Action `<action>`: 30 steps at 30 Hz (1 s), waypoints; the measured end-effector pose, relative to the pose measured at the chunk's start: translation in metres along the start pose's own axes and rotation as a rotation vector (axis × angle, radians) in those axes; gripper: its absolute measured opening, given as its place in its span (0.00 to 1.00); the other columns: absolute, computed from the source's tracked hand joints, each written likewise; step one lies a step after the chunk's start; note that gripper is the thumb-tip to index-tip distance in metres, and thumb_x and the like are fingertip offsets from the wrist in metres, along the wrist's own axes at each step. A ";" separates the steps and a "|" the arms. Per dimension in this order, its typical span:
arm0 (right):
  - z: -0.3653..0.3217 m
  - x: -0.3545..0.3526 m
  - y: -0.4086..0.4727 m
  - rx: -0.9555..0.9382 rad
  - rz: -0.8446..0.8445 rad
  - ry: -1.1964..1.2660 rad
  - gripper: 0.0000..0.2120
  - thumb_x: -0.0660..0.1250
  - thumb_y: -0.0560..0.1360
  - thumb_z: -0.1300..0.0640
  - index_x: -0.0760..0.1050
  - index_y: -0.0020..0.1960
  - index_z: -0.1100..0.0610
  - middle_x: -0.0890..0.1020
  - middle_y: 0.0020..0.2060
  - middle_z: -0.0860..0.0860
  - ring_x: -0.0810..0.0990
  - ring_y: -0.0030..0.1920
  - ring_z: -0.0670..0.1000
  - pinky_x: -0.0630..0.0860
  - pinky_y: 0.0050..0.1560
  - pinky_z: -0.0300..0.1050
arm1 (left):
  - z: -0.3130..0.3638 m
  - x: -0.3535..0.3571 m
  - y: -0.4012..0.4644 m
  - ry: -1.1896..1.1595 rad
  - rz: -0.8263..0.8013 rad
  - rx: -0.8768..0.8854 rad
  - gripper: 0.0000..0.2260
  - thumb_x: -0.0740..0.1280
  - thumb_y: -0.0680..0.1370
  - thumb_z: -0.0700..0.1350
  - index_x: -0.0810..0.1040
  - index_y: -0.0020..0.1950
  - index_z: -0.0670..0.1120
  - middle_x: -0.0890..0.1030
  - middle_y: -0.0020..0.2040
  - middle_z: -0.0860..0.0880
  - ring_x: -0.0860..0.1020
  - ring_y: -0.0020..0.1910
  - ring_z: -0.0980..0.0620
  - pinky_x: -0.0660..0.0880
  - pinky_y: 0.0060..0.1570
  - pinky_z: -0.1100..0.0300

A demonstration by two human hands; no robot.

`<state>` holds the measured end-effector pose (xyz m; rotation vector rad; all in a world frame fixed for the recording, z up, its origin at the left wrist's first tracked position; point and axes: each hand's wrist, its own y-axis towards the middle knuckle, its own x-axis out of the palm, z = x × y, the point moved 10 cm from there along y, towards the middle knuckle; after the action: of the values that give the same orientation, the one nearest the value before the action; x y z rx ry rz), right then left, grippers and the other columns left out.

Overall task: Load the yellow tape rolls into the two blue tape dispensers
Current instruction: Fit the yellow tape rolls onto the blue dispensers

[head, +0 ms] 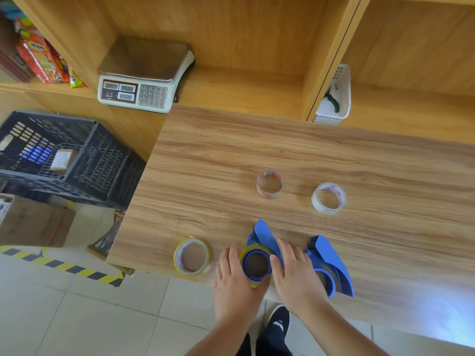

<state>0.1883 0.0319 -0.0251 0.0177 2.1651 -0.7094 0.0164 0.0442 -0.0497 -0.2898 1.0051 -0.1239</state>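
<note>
— What's going on at the bench [231,155]?

— Both hands sit at its near edge, around one blue tape dispenser [264,240]. A yellow tape roll [246,253] is seated on that dispenser's round hub. The left hand [235,281] presses against the roll's left side, fingers spread and flat; the right hand [295,276] lies on its right side, over the dispenser's body.

— Is either grip clenched?

— No. Both hands are opened out, fingers extended, resting against the roll and the dispenser rather than wrapped around them.

— And the second dispenser?

— The other blue tape dispenser [331,265] lies just to the right of the right hand, its hub showing no roll that I can make out. A second yellow tape roll [192,256] lies flat just left of the left hand, near the bench's edge.

— Anything else up there?

— Farther back, two clear tape rolls: one with red printing [270,185], one white [329,198], a little apart. Beyond the bench, a weighing scale [144,75] sits on the shelf and a white basket [336,98] stands in the next compartment. A black crate [64,155] stands on the floor to the left.
</note>
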 end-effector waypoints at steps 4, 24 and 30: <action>-0.037 0.016 0.002 -0.067 -0.047 -0.069 0.28 0.52 0.82 0.42 0.54 0.80 0.47 0.61 0.79 0.48 0.60 0.76 0.54 0.64 0.74 0.53 | -0.043 -0.047 0.013 0.057 0.092 0.003 0.48 0.73 0.65 0.69 0.59 0.78 0.50 0.67 0.75 0.48 0.65 0.75 0.46 0.68 0.71 0.48; -0.091 0.038 0.005 -0.168 -0.053 -0.167 0.28 0.52 0.83 0.41 0.55 0.80 0.48 0.57 0.81 0.49 0.55 0.81 0.52 0.60 0.78 0.51 | -0.090 -0.084 0.065 -0.008 -0.060 -0.068 0.47 0.76 0.65 0.60 0.60 0.77 0.45 0.69 0.68 0.49 0.67 0.70 0.46 0.69 0.69 0.49; -0.041 -0.025 0.001 -0.112 0.114 -0.143 0.26 0.55 0.82 0.44 0.60 0.78 0.51 0.66 0.77 0.50 0.64 0.76 0.54 0.67 0.73 0.53 | -0.007 -0.088 0.038 -0.074 0.011 0.081 0.47 0.75 0.63 0.61 0.60 0.76 0.48 0.68 0.66 0.53 0.66 0.68 0.50 0.67 0.68 0.54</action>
<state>0.1751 0.0586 0.0126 0.0297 2.0457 -0.5084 -0.0373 0.1002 0.0066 -0.2133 0.9259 -0.1425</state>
